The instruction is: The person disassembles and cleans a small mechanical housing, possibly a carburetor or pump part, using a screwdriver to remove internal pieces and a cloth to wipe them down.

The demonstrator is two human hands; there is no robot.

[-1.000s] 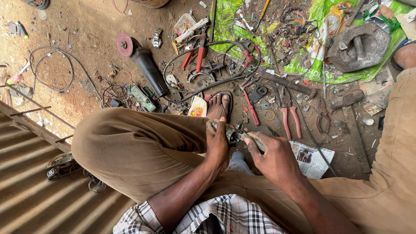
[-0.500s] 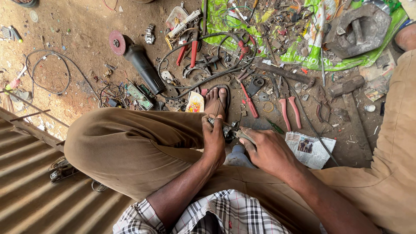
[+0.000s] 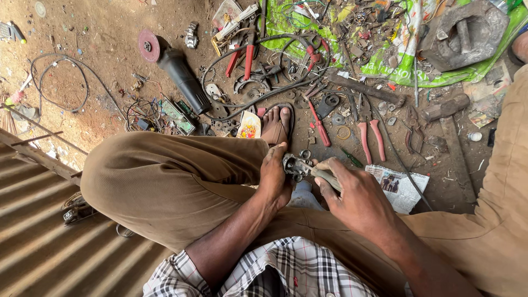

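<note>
Both of your hands are working just above your crossed legs, over the dirt floor (image 3: 99, 33). Your left hand (image 3: 275, 179) is pressing against a small metal part (image 3: 294, 165), its fingers (image 3: 279, 151) curled closed on the part's near side. Your right hand (image 3: 355, 195) is gripping a grey handle (image 3: 324, 177) that is meeting the part, with the fingers (image 3: 330, 165) wrapped shut around it. The part is sitting between the two hands, just in front of your sandalled foot (image 3: 278, 124).

You are sitting with brown trousers (image 3: 165, 181) over your knees and a checked shirt (image 3: 286, 272) at the near edge of view. A grinder (image 3: 176, 69) with a red disc is lying toward the far left of the floor, a black cable (image 3: 60, 82) looping near it. Red pliers (image 3: 247, 55) are lying beyond your foot, and a second red-handled pair (image 3: 371, 137) is lying to the right of the part, close to a newspaper scrap (image 3: 401, 187). A green sheet (image 3: 396, 69) is spreading along the far edge, covered in scrap metal, with a heavy grey casting (image 3: 462, 33) resting at the far right corner. Corrugated sheet (image 3: 44, 242) is filling the near left corner.
</note>
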